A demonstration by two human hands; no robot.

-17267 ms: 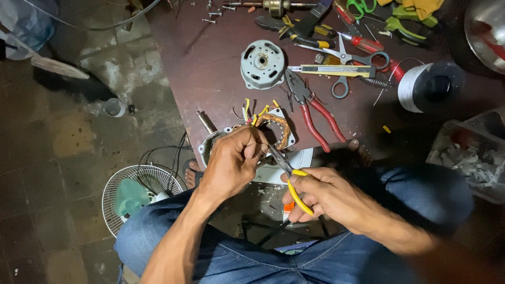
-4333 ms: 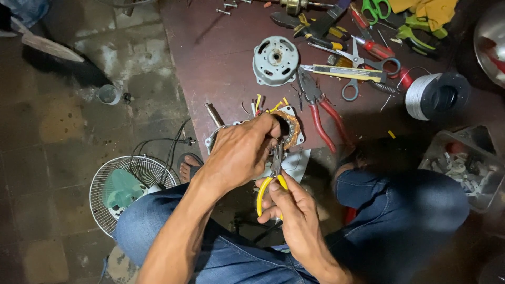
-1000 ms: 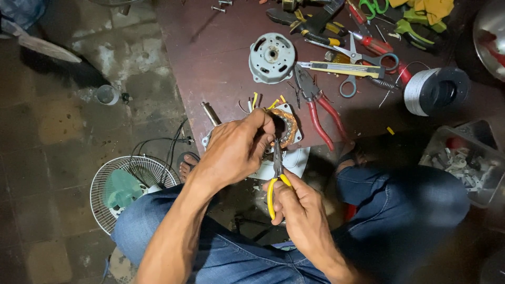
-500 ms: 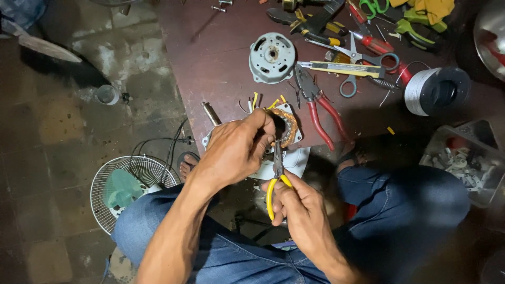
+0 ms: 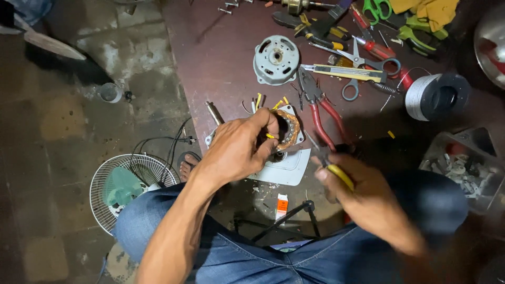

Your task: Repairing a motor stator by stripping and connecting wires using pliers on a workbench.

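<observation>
The copper-wound motor stator (image 5: 286, 129), resting at the brown board's (image 5: 221, 58) near edge, is gripped by the left hand (image 5: 236, 150), while what seem yellow-handled pliers (image 5: 339, 176) are clasped in the right hand (image 5: 363, 194), beside red-handled pliers (image 5: 323, 110).

Dim overhead light, dark corners, motion blur

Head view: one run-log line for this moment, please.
left hand: on copper-wound stator | right hand: grips yellow-handled tool, apart from stator
</observation>
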